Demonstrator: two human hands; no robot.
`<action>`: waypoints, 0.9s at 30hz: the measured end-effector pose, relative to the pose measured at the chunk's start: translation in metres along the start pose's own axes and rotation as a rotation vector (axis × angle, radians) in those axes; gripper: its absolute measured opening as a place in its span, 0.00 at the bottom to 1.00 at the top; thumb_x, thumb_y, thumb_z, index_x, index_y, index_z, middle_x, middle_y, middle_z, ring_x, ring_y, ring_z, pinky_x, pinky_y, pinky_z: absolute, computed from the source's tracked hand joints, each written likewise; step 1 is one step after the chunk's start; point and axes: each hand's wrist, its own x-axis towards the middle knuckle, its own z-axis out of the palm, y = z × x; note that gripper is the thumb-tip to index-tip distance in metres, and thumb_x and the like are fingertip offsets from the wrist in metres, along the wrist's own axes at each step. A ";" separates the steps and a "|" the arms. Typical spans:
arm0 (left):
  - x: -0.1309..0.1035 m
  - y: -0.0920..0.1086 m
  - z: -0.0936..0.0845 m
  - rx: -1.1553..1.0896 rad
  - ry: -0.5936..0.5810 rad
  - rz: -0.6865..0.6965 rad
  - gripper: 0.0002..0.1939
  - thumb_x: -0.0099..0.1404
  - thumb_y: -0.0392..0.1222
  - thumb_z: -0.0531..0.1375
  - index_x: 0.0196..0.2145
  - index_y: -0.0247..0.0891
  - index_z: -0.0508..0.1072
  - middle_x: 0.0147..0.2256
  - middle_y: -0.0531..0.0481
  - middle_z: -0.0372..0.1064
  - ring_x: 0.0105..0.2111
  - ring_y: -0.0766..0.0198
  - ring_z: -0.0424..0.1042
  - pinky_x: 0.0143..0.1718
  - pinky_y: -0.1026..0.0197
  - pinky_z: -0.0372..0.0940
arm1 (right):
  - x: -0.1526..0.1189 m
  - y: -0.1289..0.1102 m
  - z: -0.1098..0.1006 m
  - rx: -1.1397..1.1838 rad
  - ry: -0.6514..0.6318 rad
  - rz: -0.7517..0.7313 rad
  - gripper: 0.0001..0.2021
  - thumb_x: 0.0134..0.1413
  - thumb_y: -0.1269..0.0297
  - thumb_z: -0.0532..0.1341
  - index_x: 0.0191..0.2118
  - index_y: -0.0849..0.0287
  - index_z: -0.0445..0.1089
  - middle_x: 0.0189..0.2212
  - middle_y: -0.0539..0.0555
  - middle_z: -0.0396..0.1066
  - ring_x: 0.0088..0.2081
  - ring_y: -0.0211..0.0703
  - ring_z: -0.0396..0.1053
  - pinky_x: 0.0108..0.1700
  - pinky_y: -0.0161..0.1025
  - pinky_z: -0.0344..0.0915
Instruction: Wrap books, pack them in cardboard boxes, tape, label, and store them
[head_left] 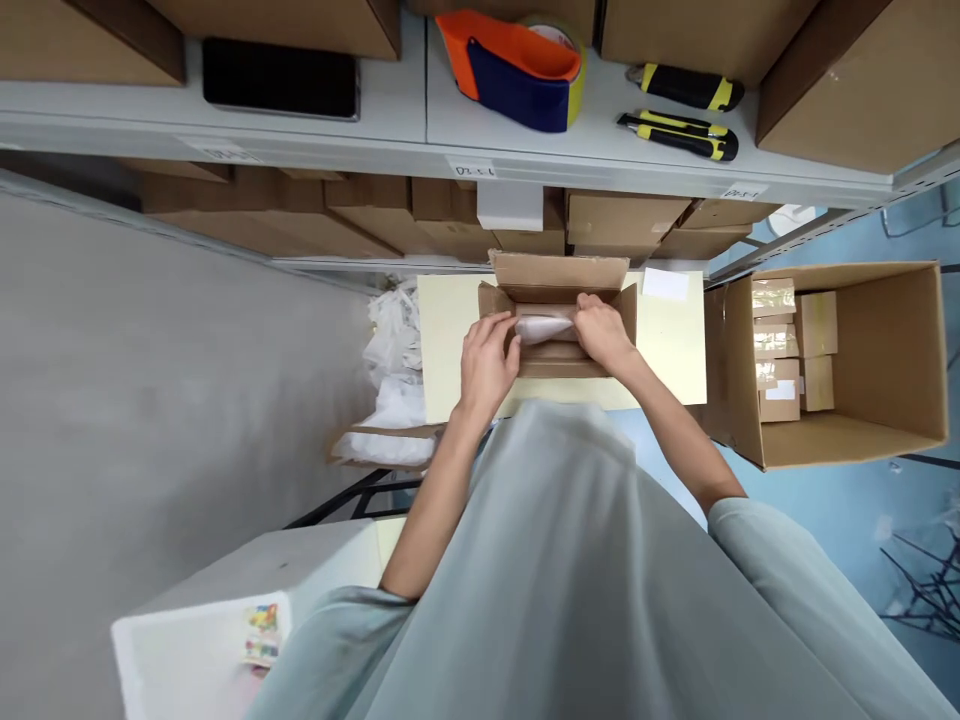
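A small cardboard box (568, 368) with its flaps raised stands on the pale yellow tabletop in front of me. Inside it lies a white plastic-wrapped packet (541, 328), its contents hidden by the wrapping. My left hand (487, 365) rests over the box's left side, thumb and fingers apart, fingertips by the packet's left end. At the packet's right end my right hand (602, 328) is closed, its curled fingers pinching the wrapping.
A large open carton (889, 350) holding several small taped boxes (816, 325) stands at right. Above, a shelf (300, 130) carries a phone (281, 78), tape dispenser (517, 75) and box cutters (679, 135). White plastic wrapping (394, 330) lies left; a white bin (195, 650) stands lower left.
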 end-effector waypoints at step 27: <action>-0.025 -0.004 0.004 0.057 0.118 -0.200 0.22 0.74 0.44 0.56 0.60 0.41 0.80 0.49 0.42 0.78 0.35 0.56 0.80 0.48 0.53 0.77 | -0.111 0.047 0.036 0.152 0.334 0.271 0.21 0.76 0.64 0.51 0.62 0.63 0.76 0.48 0.64 0.78 0.42 0.52 0.79 0.46 0.44 0.74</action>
